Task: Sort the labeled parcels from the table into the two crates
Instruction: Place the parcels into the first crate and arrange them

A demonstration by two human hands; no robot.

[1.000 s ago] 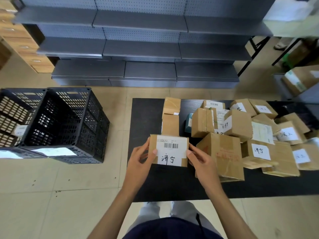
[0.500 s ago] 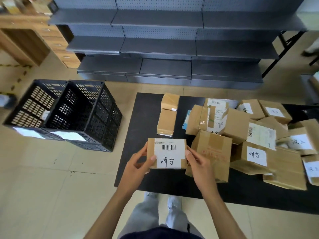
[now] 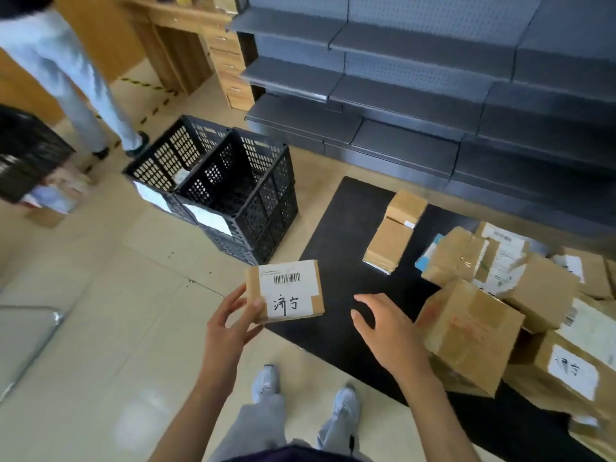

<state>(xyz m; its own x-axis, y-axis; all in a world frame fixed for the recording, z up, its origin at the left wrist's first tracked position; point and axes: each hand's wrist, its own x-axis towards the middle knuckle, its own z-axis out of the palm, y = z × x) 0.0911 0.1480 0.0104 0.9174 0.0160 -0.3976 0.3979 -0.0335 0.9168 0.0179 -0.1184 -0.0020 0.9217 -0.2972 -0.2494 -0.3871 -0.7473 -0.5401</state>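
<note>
Fingers of the left hand (image 3: 230,323) pinch the lower left corner of a small labelled parcel (image 3: 286,290), thumb on the white label beside the handwritten characters, the other fingers curled behind its left edge. This parcel is held in the air at lower centre of the frame, above the near left corner of the black table (image 3: 346,228) and the tiled floor (image 3: 133,295), label side up, with a barcode printed above the handwriting.

Fingers of the right hand (image 3: 386,328) are spread and relaxed, holding nothing. That hand hovers over the table surface, just right of the held parcel and apart from it.

Right of the right hand sits a large brown box (image 3: 466,335) with red printing, tilted against a heap of other parcels (image 3: 546,295) that fills the right side of the frame; several carry white labels. Two plain brown parcels (image 3: 395,228) lie end to end at centre right, apart from the heap.

Two black perforated crates (image 3: 230,191) stand side by side on the floor at centre left, touching, each with a white label on its near wall. The left crate shows something pale inside; its identity cannot be determined.

Grey metal shelving (image 3: 416,78) spans the upper right. At upper left, a second person's legs (image 3: 76,85) stand beside wooden furniture (image 3: 200,51).
</note>
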